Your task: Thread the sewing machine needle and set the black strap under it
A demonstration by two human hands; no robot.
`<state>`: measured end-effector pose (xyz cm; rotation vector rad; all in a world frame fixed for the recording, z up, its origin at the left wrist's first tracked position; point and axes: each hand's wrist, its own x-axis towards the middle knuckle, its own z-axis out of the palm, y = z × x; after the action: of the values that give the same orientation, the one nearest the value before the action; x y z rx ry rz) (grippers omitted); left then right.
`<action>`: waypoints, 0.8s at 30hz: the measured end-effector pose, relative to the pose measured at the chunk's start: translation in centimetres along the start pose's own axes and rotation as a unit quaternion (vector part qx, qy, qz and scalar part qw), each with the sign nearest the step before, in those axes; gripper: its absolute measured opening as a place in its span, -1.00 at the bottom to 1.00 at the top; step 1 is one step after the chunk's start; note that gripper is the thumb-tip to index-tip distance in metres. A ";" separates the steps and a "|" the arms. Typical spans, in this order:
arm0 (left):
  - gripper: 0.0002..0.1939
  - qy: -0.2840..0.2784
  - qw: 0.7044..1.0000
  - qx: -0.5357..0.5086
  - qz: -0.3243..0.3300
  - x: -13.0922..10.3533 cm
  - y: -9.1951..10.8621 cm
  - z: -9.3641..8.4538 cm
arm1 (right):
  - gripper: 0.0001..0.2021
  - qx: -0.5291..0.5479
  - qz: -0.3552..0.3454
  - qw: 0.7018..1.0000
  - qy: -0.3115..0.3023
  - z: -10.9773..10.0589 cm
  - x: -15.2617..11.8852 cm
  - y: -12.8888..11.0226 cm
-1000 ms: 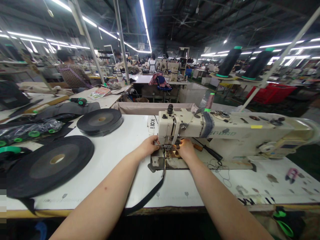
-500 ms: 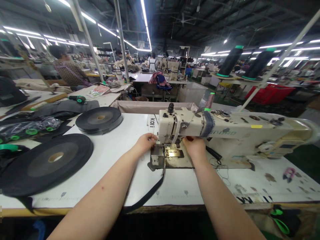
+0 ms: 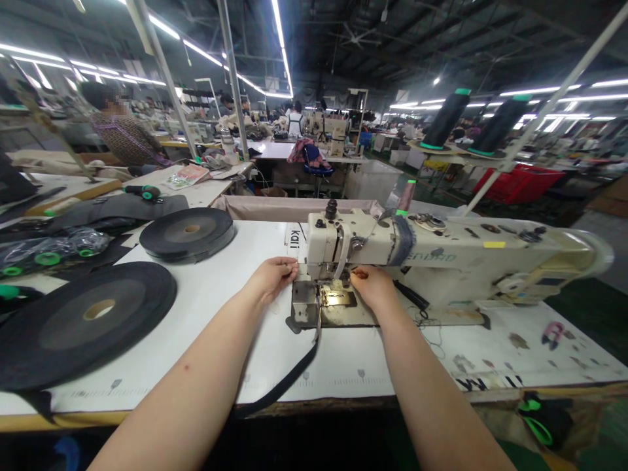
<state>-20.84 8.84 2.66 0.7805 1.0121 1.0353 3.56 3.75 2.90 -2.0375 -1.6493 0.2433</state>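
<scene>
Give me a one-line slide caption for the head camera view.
Left hand and right hand flank the needle area of a cream sewing machine, black strap trailing off the table.

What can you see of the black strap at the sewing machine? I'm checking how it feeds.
The black strap is a narrow, flat, woven-looking band. It runs from under the sewing machine head, over the metal plate, across the white table, and drops over the front edge. It lies slack and gently curved, between both forearms; neither hand visibly grips it.
</scene>
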 end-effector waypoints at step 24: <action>-0.77 -0.046 0.999 0.000 0.007 -0.4 -0.3 -0.2 | -0.83 0.061 -0.153 0.986 -0.015 -1.1 -0.5 2.2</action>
<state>-20.98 8.40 2.42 0.8289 0.9304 1.0021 5.81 2.72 2.68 -1.6728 -1.8884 0.2611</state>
